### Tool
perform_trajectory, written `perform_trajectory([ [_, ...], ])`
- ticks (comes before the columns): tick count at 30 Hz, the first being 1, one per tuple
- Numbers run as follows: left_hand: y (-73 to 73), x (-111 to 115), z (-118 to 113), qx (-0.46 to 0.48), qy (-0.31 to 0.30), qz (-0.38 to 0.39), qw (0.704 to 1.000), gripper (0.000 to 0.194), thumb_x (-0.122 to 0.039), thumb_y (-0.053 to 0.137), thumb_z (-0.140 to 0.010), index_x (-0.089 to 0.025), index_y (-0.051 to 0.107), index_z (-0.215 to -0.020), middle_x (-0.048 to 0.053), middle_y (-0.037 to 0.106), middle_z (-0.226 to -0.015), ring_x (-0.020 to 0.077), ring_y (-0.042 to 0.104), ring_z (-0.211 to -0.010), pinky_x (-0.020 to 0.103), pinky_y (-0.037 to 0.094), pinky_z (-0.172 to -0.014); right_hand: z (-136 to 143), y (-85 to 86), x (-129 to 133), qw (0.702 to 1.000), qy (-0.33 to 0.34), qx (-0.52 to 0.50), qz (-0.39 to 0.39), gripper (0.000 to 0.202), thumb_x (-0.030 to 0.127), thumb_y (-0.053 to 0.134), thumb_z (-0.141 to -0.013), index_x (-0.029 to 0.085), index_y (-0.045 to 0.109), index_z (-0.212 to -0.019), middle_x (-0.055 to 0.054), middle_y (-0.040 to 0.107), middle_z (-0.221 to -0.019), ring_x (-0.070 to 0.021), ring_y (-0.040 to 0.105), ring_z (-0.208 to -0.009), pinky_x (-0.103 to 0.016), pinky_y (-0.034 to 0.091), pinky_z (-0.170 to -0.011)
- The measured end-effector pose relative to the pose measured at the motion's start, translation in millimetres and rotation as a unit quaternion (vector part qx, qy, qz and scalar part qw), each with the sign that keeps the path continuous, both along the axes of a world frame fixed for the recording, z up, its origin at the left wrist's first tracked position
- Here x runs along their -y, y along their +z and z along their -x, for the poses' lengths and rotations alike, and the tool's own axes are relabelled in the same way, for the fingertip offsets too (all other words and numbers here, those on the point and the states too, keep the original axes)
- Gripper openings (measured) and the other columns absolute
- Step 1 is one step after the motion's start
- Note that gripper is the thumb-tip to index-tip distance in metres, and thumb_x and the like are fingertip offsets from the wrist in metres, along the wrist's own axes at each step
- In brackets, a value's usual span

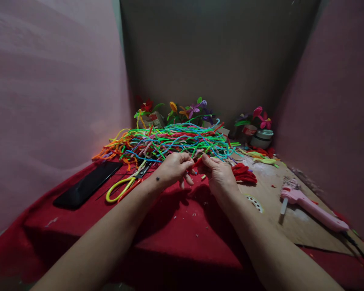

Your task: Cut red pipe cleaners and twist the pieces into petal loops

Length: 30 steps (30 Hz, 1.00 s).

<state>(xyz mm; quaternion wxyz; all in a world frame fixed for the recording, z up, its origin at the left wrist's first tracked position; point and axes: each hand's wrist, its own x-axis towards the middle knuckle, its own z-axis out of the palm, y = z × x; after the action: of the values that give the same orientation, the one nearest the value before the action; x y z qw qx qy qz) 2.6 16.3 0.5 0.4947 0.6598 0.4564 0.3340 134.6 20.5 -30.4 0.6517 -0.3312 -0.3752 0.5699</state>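
Note:
A small red fuzzy piece (198, 163) is pinched between my two hands, above the red cloth (182, 226). My left hand (177, 169) holds its left end with thumb and forefinger, the other fingers loosely curled. At the right end, my right hand (216, 171) grips it with the thumb on top. Just behind the hands lies a tangled heap of colourful pipe cleaners (182, 139). Beside my right hand rests a bundle of red fuzzy pieces (244, 173).
Yellow-handled scissors (121, 189) and a black phone (86, 185) lie at left. A pink glue gun (312, 208) with a cord rests on cardboard (269, 194) at right. Fuzzy flowers (194, 109) and a pale jar (261, 138) stand at the back, near the wall.

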Motion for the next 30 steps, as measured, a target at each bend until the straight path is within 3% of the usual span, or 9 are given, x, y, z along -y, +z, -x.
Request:
perform_trajectory([
  [7, 3.0, 4.9, 2.2, 0.038, -0.054, -0.006, 0.998, 0.017, -0.028, 0.054, -0.077, -0.012, 0.051, -0.072, 0.002, 0.062, -0.061, 0.0092, 0.056, -0.039, 0.016, 0.040, -0.031, -0.7, -0.1, -2.3, 0.999, -0.010, -0.031, 0.014, 0.025, 0.033, 0.076, -0.050, 0.014, 0.061, -0.054, 0.001, 0.059, -0.049, -0.0096, 0.048, -0.043, -0.024, 0.038, -0.046],
  [13, 1.0, 2.4, 5.0, 0.063, -0.066, 0.003, 0.996, 0.018, -0.027, 0.059, -0.072, -0.013, 0.050, -0.067, 0.003, 0.064, -0.057, 0.0091, 0.054, -0.036, 0.017, 0.040, -0.030, -2.6, 2.4, -4.4, 0.989, 0.049, -0.120, 0.071, 0.010, 0.022, 0.069, -0.057, 0.015, 0.063, -0.058, 0.000, 0.062, -0.053, -0.0095, 0.051, -0.045, -0.023, 0.039, -0.047],
  [18, -0.8, 0.8, 8.6, 0.061, -0.089, 0.011, 0.994, 0.018, -0.026, 0.062, -0.071, -0.012, 0.051, -0.067, 0.004, 0.065, -0.058, 0.0097, 0.054, -0.036, 0.018, 0.040, -0.031, -2.5, 4.2, -4.6, 0.987, 0.023, -0.134, 0.081, 0.010, 0.018, 0.064, -0.062, 0.014, 0.061, -0.052, 0.001, 0.059, -0.047, -0.0090, 0.049, -0.042, -0.022, 0.037, -0.045],
  [21, -2.9, -1.2, 9.4, 0.081, -0.091, 0.019, 0.992, 0.019, -0.026, 0.062, -0.070, -0.012, 0.051, -0.067, 0.005, 0.065, -0.059, 0.0095, 0.054, -0.037, 0.017, 0.039, -0.031, 0.4, 4.7, -2.0, 0.986, 0.015, -0.148, 0.074, 0.008, 0.018, 0.067, -0.060, 0.015, 0.062, -0.055, 0.001, 0.060, -0.050, -0.0090, 0.051, -0.045, -0.022, 0.039, -0.048],
  [26, -5.0, -4.6, 9.8, 0.141, -0.063, 0.026, 0.988, 0.019, -0.026, 0.063, -0.070, -0.012, 0.050, -0.068, 0.004, 0.063, -0.059, 0.0079, 0.052, -0.036, 0.016, 0.037, -0.030, 6.7, 2.3, 2.9, 0.987, 0.091, -0.128, 0.032, 0.014, 0.027, 0.071, -0.057, 0.015, 0.065, -0.062, -0.001, 0.066, -0.061, -0.0120, 0.057, -0.055, -0.025, 0.044, -0.057],
  [30, 0.9, -3.8, 12.2, 0.078, -0.046, 0.010, 0.996, 0.022, -0.032, 0.063, -0.070, -0.012, 0.056, -0.078, 0.004, 0.064, -0.066, 0.0115, 0.057, -0.041, 0.017, 0.038, -0.030, 8.8, 1.0, 3.9, 0.997, 0.061, -0.047, -0.026, 0.015, 0.028, 0.069, -0.060, 0.015, 0.067, -0.068, -0.002, 0.067, -0.064, -0.0121, 0.057, -0.056, -0.024, 0.043, -0.056],
])
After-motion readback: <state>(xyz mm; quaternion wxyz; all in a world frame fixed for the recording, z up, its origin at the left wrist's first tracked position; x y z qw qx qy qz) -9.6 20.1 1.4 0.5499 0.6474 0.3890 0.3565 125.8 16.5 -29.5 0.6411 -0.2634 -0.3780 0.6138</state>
